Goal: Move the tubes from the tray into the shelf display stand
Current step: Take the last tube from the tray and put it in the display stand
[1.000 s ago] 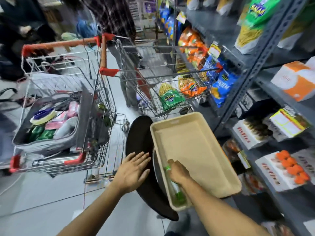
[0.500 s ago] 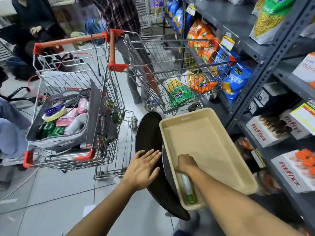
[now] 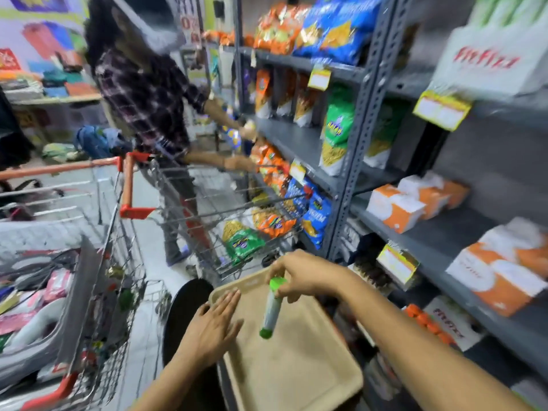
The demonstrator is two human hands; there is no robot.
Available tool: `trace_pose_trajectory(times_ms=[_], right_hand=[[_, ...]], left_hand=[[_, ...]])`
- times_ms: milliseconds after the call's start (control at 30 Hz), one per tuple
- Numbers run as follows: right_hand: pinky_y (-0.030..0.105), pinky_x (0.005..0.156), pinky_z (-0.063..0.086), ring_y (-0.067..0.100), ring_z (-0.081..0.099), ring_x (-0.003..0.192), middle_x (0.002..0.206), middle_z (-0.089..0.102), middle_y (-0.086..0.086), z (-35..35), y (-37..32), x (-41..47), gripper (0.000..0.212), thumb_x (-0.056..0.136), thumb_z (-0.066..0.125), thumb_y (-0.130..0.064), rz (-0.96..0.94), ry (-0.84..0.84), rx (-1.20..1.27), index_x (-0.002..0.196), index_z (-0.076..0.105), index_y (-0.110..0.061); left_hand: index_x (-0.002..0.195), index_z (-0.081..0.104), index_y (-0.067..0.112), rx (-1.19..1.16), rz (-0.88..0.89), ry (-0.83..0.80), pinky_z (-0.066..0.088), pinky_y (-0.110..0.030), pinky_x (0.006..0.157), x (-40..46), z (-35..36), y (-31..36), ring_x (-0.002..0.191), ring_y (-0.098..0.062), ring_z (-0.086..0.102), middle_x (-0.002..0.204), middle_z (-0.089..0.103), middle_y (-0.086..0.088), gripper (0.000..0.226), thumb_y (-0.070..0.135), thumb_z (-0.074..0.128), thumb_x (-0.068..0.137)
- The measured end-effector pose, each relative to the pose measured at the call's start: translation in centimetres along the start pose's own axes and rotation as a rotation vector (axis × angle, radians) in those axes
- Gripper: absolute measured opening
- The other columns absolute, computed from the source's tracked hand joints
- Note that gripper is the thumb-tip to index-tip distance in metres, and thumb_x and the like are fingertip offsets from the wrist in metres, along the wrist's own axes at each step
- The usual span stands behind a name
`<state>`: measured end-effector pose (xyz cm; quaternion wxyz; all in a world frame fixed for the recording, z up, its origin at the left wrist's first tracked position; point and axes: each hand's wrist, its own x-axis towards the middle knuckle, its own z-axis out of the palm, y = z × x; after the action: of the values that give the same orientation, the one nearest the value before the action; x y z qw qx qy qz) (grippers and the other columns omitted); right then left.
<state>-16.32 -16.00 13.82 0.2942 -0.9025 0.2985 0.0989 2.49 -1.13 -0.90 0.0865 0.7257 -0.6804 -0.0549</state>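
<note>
Green at both ends and pale through the body, the slim plastic tube (image 3: 271, 307) is hanging over the beige moulded tray (image 3: 296, 378), pinched by its capped top in the right hand (image 3: 302, 275). That hand's fingers are closing round the cap, so the tube is clear of the tray floor and dangling nearly upright, its lower end tilting a little toward the person. The left hand (image 3: 215, 326) is lying flat and open-fingered, gripping nothing, palm down on the tray's near-left rim where it meets the black round seat (image 3: 184, 310) beneath, seemingly steadying things.

As for progress, the tray is looking bare apart from this one tube, so this appears to be the last piece leaving it. What is left, by the look of it, is the carry to the right and the placing. White FitFizz display boxes (image 3: 450, 324) are sitting on the grey metal shelving (image 3: 364, 120) low on the right, partly blurred, and no free slot can be made out.
</note>
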Motion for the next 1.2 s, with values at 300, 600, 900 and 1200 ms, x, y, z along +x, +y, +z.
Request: trace_pose_trajectory(times_ms=[300,600,900,1200], right_hand=[[0.005,0.064,0.042,-0.010,0.057,0.066,0.073,0.068,-0.020,-20.8,-4.2,-16.5,0.028,0.080,0.072,-0.020,-0.001,0.324,-0.248,0.107,0.069,-0.023],[0.026,0.070,0.051,0.013,0.062,0.067,0.075,0.065,-0.012,-34.4,-4.2,-30.5,0.019,0.089,0.062,-0.026,0.261,0.622,-0.413,0.107,0.067,-0.021],[0.009,0.061,0.044,0.012,0.060,0.080,0.105,0.071,0.014,-41.8,-1.8,-44.9,0.028,0.093,0.059,-0.015,0.666,0.678,-0.457,0.118,0.064,-0.002],[0.004,0.048,0.043,-0.008,0.057,0.049,0.080,0.057,-0.004,-42.5,1.6,-51.9,0.029,0.089,0.059,0.003,0.940,0.765,-0.345,0.117,0.060,0.001]], left_hand=[[0.140,0.040,0.014,-0.058,0.319,0.295,0.029,-0.031,0.100,15.8,-11.7,11.3,0.130,-0.015,0.038,0.144,0.044,-0.003,0.063,0.054,0.026,0.093],[0.142,0.039,0.019,-0.106,0.675,0.492,0.026,-0.031,0.102,25.7,-21.0,27.8,0.132,-0.013,0.038,0.145,0.042,0.003,0.061,0.052,0.035,0.090],[0.123,0.061,0.018,-0.127,0.956,0.519,0.050,-0.028,0.083,29.7,-25.1,42.9,0.110,-0.008,0.060,0.123,0.065,0.006,0.058,0.054,0.025,0.094],[0.134,0.050,0.025,-0.137,1.011,0.477,-0.003,-0.029,0.111,33.2,-26.4,53.4,0.130,-0.001,0.037,0.140,0.046,0.015,0.086,0.070,-0.005,0.086]])
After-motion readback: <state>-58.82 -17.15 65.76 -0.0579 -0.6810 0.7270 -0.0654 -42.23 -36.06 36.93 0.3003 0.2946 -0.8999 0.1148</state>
